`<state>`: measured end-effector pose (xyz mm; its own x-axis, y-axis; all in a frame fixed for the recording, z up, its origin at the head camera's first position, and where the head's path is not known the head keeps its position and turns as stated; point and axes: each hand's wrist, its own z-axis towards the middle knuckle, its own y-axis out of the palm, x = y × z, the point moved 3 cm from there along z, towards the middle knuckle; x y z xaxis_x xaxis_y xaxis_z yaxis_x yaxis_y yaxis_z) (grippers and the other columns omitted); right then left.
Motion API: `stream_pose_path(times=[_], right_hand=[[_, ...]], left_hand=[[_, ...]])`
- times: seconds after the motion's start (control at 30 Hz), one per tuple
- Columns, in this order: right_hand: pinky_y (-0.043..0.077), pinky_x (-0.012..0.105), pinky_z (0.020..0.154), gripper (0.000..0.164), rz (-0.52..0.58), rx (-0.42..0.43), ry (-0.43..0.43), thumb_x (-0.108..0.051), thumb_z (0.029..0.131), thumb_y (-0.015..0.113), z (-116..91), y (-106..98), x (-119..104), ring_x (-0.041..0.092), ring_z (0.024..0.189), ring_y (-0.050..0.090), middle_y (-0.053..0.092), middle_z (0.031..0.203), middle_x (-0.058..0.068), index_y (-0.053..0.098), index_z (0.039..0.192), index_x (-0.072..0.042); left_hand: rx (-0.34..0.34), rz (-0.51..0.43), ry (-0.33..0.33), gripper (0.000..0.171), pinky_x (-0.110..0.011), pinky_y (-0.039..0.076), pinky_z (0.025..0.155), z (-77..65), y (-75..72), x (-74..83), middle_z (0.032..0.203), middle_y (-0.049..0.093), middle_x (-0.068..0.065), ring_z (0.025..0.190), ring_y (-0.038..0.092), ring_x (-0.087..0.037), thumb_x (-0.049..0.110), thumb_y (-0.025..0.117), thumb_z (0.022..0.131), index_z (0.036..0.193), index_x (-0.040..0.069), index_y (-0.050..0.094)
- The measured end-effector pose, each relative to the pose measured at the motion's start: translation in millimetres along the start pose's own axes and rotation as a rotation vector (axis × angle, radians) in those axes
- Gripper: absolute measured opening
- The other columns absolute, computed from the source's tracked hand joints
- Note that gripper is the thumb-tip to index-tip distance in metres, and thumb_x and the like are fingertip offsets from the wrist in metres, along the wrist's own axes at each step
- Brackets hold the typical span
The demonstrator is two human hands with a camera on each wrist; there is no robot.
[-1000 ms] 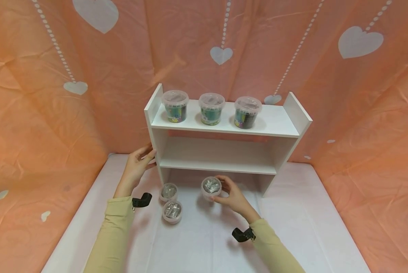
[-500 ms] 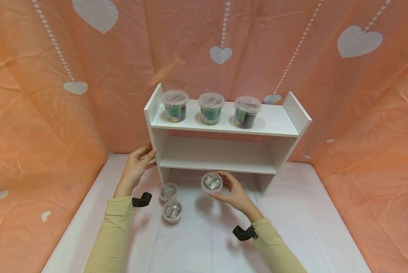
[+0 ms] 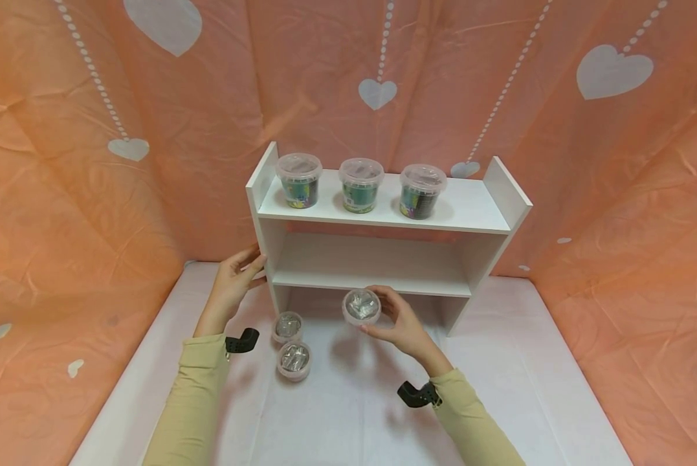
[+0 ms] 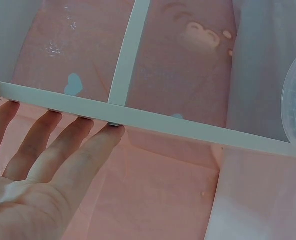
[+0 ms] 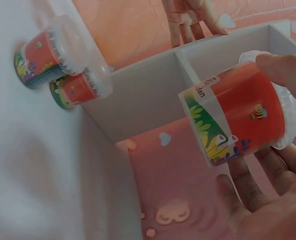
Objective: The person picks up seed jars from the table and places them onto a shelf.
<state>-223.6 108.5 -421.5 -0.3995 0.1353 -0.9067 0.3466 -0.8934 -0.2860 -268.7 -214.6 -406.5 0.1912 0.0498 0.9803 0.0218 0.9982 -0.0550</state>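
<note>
My right hand grips a small plastic tub by its upper part, thumb on one side and fingers on the other. The tub hangs above the table in front of the shelf's lowest opening. Its red, flowered label with a bee shows in the right wrist view. My left hand rests its fingertips against the outer left side of the white shelf unit; its fingers look fairly straight. Two similar lidded tubs stand close together near the shelf's left foot, one behind, one in front.
On the top shelf stand three green-labelled tubs: left, middle and right. An orange-pink cloth with white hearts surrounds the white table at the back and sides.
My right hand has lifted the tub slightly upward and toward the shelf; its shadow now lies further from it. The left hand and the other tubs stay where they were.
</note>
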Motion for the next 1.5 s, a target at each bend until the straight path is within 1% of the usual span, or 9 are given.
stream_pose_path(times=[0.37,0.47,0.63,0.9,1.17,1.37,1.5], right_hand=[[0.04,0.04,0.103,0.067,0.03,0.016,-0.004,0.009,0.073,0.078,8,-2,-13,0.027,0.117,0.049,0.052,0.127,0.02,0.046,0.132,0.006],[0.041,0.041,0.102,0.067,0.039,0.022,-0.012,0.009,0.073,0.078,10,-3,-15,0.026,0.116,0.05,0.052,0.127,0.02,0.046,0.132,0.006],[0.042,0.038,0.1,0.066,0.032,0.03,-0.028,0.009,0.074,0.078,13,-4,-19,0.023,0.114,0.051,0.052,0.128,0.019,0.046,0.132,0.005],[0.042,0.037,0.101,0.067,0.026,0.036,-0.033,0.01,0.073,0.077,17,-3,-24,0.027,0.117,0.049,0.051,0.129,0.021,0.045,0.132,0.008],[0.039,0.046,0.102,0.066,0.047,0.036,-0.02,0.01,0.074,0.076,23,-3,-25,0.029,0.118,0.048,0.052,0.128,0.021,0.045,0.132,0.007],[0.038,0.049,0.102,0.064,0.076,0.041,-0.04,0.012,0.075,0.075,28,-2,-25,0.027,0.117,0.049,0.051,0.128,0.024,0.045,0.132,0.01],[0.037,0.05,0.102,0.064,0.091,0.047,-0.036,0.013,0.076,0.074,31,-2,-24,0.027,0.116,0.049,0.05,0.128,0.026,0.044,0.132,0.011]], left_hand=[[-0.001,-0.002,0.005,0.055,-0.042,0.05,0.089,0.3,-0.1,0.6,0.141,0.042,-0.022,0.12,0.049,-0.039,0.023,0.057,0.098,0.145,0.002,0.039],[0.0,-0.004,0.005,0.054,-0.043,0.05,0.089,0.2,0.1,0.4,0.141,0.042,-0.022,0.12,0.049,-0.039,0.022,0.056,0.098,0.145,0.002,0.039],[0.002,-0.008,0.001,0.055,-0.044,0.049,0.09,0.3,0.3,0.2,0.141,0.042,-0.022,0.12,0.048,-0.039,0.022,0.057,0.098,0.145,0.001,0.039],[0.005,-0.009,0.001,0.055,-0.045,0.049,0.09,0.1,-0.4,-0.2,0.141,0.042,-0.021,0.121,0.048,-0.037,0.023,0.058,0.097,0.145,0.002,0.039],[0.005,-0.015,-0.005,0.055,-0.049,0.047,0.092,0.0,-0.5,0.0,0.142,0.042,-0.021,0.122,0.048,-0.038,0.023,0.058,0.097,0.145,0.002,0.04],[0.001,-0.016,0.001,0.055,-0.05,0.046,0.093,-0.1,-0.9,0.2,0.142,0.041,-0.022,0.121,0.048,-0.04,0.022,0.058,0.097,0.145,0.001,0.039],[0.0,-0.014,0.001,0.055,-0.051,0.045,0.093,-0.7,-1.2,0.5,0.142,0.041,-0.022,0.12,0.048,-0.039,0.022,0.057,0.098,0.145,0.002,0.039]])
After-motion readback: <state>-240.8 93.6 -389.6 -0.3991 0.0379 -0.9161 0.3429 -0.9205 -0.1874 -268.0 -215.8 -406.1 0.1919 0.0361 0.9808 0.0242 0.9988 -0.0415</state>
